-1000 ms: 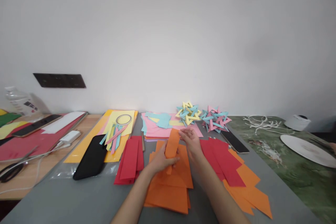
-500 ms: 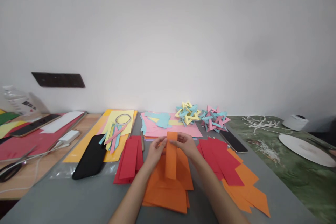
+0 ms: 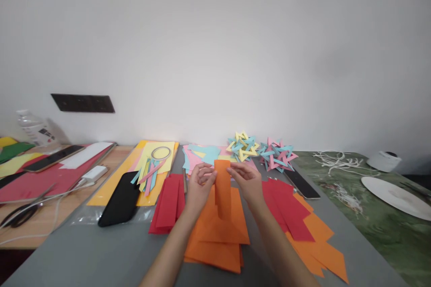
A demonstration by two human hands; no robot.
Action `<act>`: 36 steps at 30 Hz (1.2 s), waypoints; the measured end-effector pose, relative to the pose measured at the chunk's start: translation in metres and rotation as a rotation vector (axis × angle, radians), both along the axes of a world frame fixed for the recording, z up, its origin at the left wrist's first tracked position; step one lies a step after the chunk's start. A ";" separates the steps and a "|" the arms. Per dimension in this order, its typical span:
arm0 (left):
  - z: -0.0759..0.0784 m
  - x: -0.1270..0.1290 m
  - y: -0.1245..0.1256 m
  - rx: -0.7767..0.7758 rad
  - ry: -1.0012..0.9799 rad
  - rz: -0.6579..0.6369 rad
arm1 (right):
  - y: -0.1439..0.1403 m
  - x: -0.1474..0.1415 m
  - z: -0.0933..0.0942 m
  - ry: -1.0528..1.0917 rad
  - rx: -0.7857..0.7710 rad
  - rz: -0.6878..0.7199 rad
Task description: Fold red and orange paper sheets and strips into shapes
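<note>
Between my two hands an orange paper strip [image 3: 222,190] stands upright, narrow and apparently folded lengthwise. My left hand [image 3: 201,184] pinches its left edge near the top. On the opposite edge, the fingertips of my right hand [image 3: 247,181] close on the paper. Below it lies a stack of orange paper sheets [image 3: 215,253] on the grey mat. Folded red paper strips [image 3: 168,206] rest left of my left forearm. To the right of my right hand are red paper pieces [image 3: 289,210], partly covering more orange paper pieces [image 3: 325,249].
At the back stand two woven paper stars, one yellow and blue [image 3: 243,145], one pink and blue [image 3: 276,154]. A black phone [image 3: 119,199] lies left, another phone [image 3: 302,184] right. Scissors [image 3: 22,215] and a white cable are far left. A white plate [image 3: 395,197] sits far right.
My hands and the orange strip have risen slightly, and the strip has turned a little. The whole view has shifted slightly, so things appear further right.
</note>
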State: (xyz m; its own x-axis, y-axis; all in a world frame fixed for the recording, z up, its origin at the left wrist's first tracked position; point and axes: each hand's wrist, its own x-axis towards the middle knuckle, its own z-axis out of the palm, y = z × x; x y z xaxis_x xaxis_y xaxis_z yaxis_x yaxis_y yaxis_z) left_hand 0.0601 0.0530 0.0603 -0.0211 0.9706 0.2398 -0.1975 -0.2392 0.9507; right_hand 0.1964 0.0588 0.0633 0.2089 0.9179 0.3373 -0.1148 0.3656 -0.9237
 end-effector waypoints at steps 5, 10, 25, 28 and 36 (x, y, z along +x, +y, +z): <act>0.017 0.003 -0.004 0.017 0.080 0.029 | -0.005 0.001 0.006 0.014 0.068 -0.040; 0.009 -0.002 0.008 -0.129 0.062 -0.101 | -0.003 0.003 0.004 0.038 -0.001 0.015; 0.027 -0.013 0.009 -0.116 0.163 -0.192 | -0.002 0.002 0.006 0.006 -0.068 0.037; 0.028 -0.015 0.008 -0.089 0.170 -0.168 | -0.005 0.002 0.011 -0.010 -0.087 0.036; 0.027 -0.017 0.008 -0.082 0.187 -0.085 | -0.006 0.001 0.008 0.003 -0.089 0.023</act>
State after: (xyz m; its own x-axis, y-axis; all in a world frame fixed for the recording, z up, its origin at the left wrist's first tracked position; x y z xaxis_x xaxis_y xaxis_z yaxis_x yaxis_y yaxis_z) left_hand 0.0435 0.0614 0.0876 0.0993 0.9833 0.1523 -0.0323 -0.1498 0.9882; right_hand 0.1979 0.0531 0.0712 0.1888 0.9486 0.2539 -0.1253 0.2797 -0.9519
